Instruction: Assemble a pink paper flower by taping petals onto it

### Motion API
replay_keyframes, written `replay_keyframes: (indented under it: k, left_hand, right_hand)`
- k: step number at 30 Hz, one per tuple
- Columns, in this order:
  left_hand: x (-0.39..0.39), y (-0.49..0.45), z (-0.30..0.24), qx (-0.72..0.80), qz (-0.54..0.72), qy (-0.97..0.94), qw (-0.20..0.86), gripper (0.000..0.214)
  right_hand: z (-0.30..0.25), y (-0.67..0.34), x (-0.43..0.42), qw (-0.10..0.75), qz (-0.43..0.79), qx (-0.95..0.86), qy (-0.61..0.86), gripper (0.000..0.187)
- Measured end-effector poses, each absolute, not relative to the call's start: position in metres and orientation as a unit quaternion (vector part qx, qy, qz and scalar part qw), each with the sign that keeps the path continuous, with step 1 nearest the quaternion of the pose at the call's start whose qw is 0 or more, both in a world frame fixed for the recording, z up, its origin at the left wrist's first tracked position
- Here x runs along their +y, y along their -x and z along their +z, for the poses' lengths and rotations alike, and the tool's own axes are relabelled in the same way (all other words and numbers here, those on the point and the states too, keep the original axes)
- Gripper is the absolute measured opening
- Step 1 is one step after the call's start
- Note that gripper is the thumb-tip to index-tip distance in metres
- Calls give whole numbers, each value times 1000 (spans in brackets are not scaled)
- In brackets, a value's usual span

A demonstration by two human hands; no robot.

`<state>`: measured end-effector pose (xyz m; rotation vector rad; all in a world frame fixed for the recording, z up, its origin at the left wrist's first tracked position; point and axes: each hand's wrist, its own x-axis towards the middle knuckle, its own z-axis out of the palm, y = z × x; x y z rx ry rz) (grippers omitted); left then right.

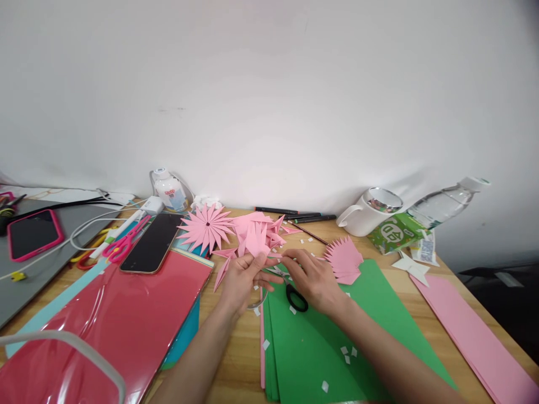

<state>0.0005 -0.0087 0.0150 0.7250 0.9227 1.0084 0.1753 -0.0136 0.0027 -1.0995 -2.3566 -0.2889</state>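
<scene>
My left hand [246,280] pinches a pink folded-paper piece with pointed tips [257,240] between thumb and fingers. Its other fingers curl loosely below. Close by, my right hand [314,280] is closed, with thumb and fingertips at the right edge of the same pink piece. Black-handled scissors [297,298] lie under my right hand on a stack of green paper [328,331], their blades partly hidden. Beneath my left hand shows part of a tape roll [257,301]. More pink pointed paper pieces [273,227] are heaped just behind. A fanned pink piece [343,259] rests right of my right hand.
At the back left lies a pink paper starburst [207,225]. Red paper in a clear sleeve [122,320], a black phone [152,244] and pink scissors [126,240] fill the left. A white mug [366,216], tilted bottle [446,203] and pink strips [471,336] are right.
</scene>
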Motion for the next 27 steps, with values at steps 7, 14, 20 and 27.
replay_keyframes:
  k: [7, 14, 20, 27]
  left_hand:
    - [-10, -3, 16, 443, 479, -348, 674, 42]
    - [-9, -3, 11, 454, 505, -372, 633, 42]
    - [-11, -5, 12, 449, 535, -402, 592, 42]
    - [-12, -4, 19, 469, 542, -423, 554, 41]
  right_hand:
    - [21, -163, -1, 490, 39, -725, 482, 12]
    - [40, -115, -10, 581, 448, -478, 483, 20]
    - [39, -102, -10, 591, 392, -480, 516, 16]
    - [36, -91, -9, 613, 332, -492, 522, 11]
